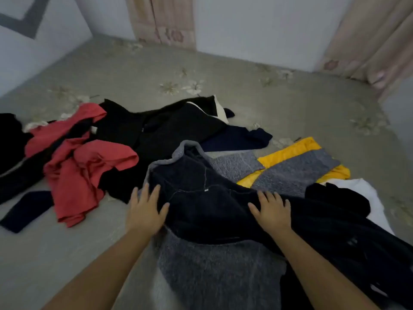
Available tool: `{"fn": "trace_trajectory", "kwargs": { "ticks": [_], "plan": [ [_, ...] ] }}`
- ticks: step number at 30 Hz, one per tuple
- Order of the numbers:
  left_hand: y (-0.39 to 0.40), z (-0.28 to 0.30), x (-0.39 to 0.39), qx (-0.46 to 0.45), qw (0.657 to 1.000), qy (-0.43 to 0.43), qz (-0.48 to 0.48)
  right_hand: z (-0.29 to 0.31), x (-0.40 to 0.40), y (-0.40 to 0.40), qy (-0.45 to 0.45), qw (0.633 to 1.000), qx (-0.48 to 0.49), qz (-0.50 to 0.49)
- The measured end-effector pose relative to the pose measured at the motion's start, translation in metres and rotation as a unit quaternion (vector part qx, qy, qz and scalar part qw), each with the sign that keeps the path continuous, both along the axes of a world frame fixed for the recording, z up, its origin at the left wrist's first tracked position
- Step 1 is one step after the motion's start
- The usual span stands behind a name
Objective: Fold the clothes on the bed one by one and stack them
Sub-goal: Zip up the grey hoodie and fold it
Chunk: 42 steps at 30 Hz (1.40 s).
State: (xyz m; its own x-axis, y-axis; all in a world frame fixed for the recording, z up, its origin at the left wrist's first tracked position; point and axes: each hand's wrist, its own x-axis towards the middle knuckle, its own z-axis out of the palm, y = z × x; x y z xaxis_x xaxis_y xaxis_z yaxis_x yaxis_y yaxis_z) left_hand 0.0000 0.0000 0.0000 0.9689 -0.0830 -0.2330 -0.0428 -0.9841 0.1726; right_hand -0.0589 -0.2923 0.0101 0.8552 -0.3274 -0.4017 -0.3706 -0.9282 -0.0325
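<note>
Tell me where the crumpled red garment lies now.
In the head view the crumpled red garment lies left of centre on the bed, against the black clothes pile.

Pinkish floral curtains [164, 21] hang against pale walls [252, 25] behind.

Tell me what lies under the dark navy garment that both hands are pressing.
Under the dark navy garment a grey knit piece shows at its edges, joined to yellow panels. Anything beneath its middle is covered.
</note>
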Motion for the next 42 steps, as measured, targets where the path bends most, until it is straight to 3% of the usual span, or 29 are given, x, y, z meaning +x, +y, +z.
{"fn": "trace_trajectory", "kwargs": {
  "ticks": [3, 5, 7, 9, 12, 15, 17, 19, 21, 22, 24, 26, 28, 30, 32, 34, 36, 38, 39, 40, 42],
  "plan": [
    [0.006, -0.035, 0.044, -0.033, 0.998, -0.006, 0.045, -0.034, 0.032, -0.004, 0.040, 0.998, -0.043, -0.038],
    [0.004, -0.054, 0.063, -0.100, 0.992, 0.008, 0.081, -0.050, 0.040, -0.010, 0.062, 0.994, -0.072, -0.049],
    [0.004, -0.069, 0.069, -0.148, 0.987, 0.006, 0.068, -0.060, 0.041, -0.012, 0.091, 0.988, -0.113, -0.043],
    [0.002, -0.074, 0.071, -0.164, 0.986, 0.010, 0.028, -0.058, 0.040, -0.007, 0.076, 0.991, -0.095, -0.059],
    [-0.011, -0.060, 0.065, -0.174, 0.982, -0.052, -0.061, -0.035, 0.036, 0.016, -0.063, 0.984, -0.018, -0.164],
    [-0.022, -0.040, 0.048, -0.168, 0.959, -0.172, -0.152, -0.012, 0.034, 0.053, -0.242, 0.925, 0.030, -0.292],
    [-0.025, -0.035, 0.031, -0.185, 0.952, -0.162, -0.182, -0.020, 0.024, 0.093, -0.311, 0.908, 0.035, -0.280],
    [-0.020, -0.045, 0.013, -0.173, 0.964, -0.056, -0.193, -0.037, 0.006, 0.127, -0.221, 0.945, 0.090, -0.223],
    [-0.009, -0.065, -0.001, -0.150, 0.961, 0.098, -0.213, -0.058, -0.014, 0.158, -0.017, 0.988, 0.110, -0.105],
    [-0.004, -0.070, -0.006, -0.147, 0.944, 0.201, -0.218, -0.068, -0.024, 0.161, 0.040, 0.991, 0.114, -0.052],
    [-0.003, -0.070, -0.008, -0.200, 0.899, 0.334, -0.199, -0.065, -0.035, 0.147, 0.104, 0.965, 0.233, -0.060],
    [-0.004, -0.066, -0.007, -0.282, 0.904, 0.287, -0.142, -0.048, -0.028, 0.126, -0.028, 0.955, 0.279, -0.099],
    [-0.002, -0.060, -0.002, -0.299, 0.939, 0.143, -0.096, -0.043, -0.017, 0.099, -0.147, 0.958, 0.216, -0.116],
    [0.001, -0.062, 0.004, -0.280, 0.957, 0.017, -0.076, -0.049, -0.008, 0.086, -0.086, 0.978, 0.170, -0.085],
    [0.002, -0.067, 0.007, -0.237, 0.968, -0.033, -0.073, -0.060, 0.000, 0.091, 0.060, 0.983, 0.154, -0.074],
    [0.003, -0.068, 0.006, -0.188, 0.981, 0.022, -0.033, -0.068, 0.000, 0.103, 0.124, 0.970, 0.177, -0.108],
    [0.003, -0.069, 0.000, -0.134, 0.987, 0.089, -0.001, -0.069, 0.002, 0.107, 0.126, 0.962, 0.209, -0.126],
    [0.004, -0.069, -0.005, -0.127, 0.986, 0.106, 0.001, -0.059, 0.012, 0.104, 0.072, 0.953, 0.237, -0.177],
    [0.003, -0.066, -0.004, -0.145, 0.983, 0.111, 0.009, -0.054, 0.021, 0.100, 0.003, 0.942, 0.240, -0.235],
    [0.001, -0.063, -0.002, -0.168, 0.980, 0.107, 0.018, -0.045, 0.033, 0.096, -0.082, 0.914, 0.247, -0.310],
    [-0.006, -0.054, 0.004, -0.200, 0.976, 0.080, 0.034, -0.023, 0.064, 0.088, -0.242, 0.817, 0.287, -0.437]
  ]
}}
